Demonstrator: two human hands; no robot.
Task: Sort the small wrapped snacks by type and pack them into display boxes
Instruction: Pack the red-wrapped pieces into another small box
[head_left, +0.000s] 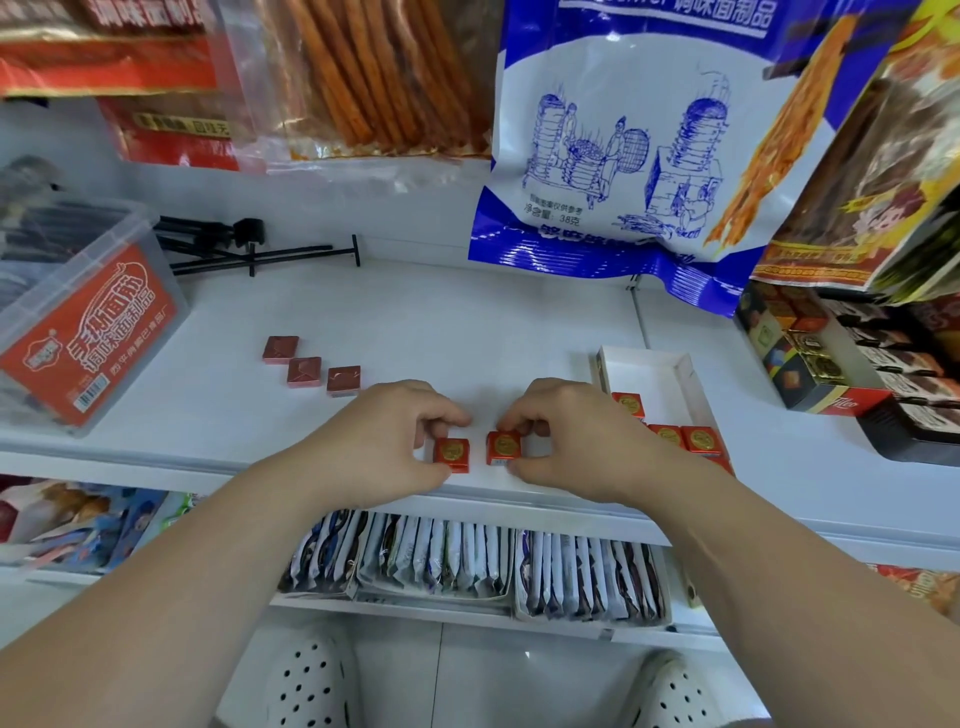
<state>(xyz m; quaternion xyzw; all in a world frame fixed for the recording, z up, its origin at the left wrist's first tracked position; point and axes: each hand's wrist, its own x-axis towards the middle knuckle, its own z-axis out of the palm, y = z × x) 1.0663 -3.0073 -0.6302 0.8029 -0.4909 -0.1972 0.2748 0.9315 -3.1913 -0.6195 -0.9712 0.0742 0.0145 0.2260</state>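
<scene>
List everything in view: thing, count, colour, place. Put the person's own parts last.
Orange-red gold-seal squares: two under the fingers at the shelf's front edge, at least three more to the right by the tray.
Dark red squares: three, in a diagonal row, shelf left of centre.
White tray: one, open, shelf right.
Clear lidded tub: one, red label, far left.
Black rods: a bundle, back of the shelf.
Hanging snack bags: several, blue-white, red, orange, along the top.
Dark display boxes: at least two, far right.
Upright sachets: rows, mostly white, lower shelf.
White perforated shoes: two, bottom.
Left hand: on one square.
Right hand: on the other.
</scene>
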